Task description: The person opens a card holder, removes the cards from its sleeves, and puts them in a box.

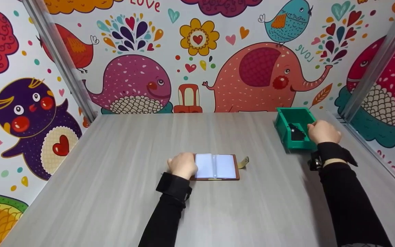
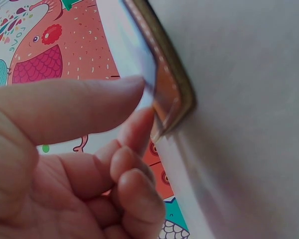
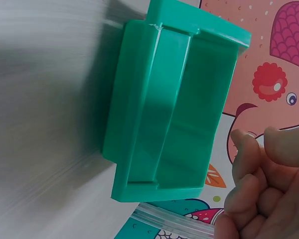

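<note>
A small brown card holder (image 1: 237, 167) lies spread open on the table, its pale glossy sleeves (image 1: 225, 166) facing up. From its right side sticks out a short tan strap (image 1: 243, 162) with a snap. My left hand (image 1: 182, 165) pinches the holder's left edge; in the left wrist view the thumb (image 2: 104, 104) lies over the inner side by the brown corner (image 2: 172, 94). My right hand (image 1: 324, 132) hovers at the right side of a green bin (image 1: 300, 145), its fingers (image 3: 246, 199) loosely curled with nothing between them. Inside the bin is a black object (image 1: 297, 133).
The pale wood-grain table (image 1: 115, 206) runs back to a wall printed with cartoon animals (image 1: 252, 79). Metal posts (image 1: 60, 65) stand at both back corners. The bin sits near the back right corner.
</note>
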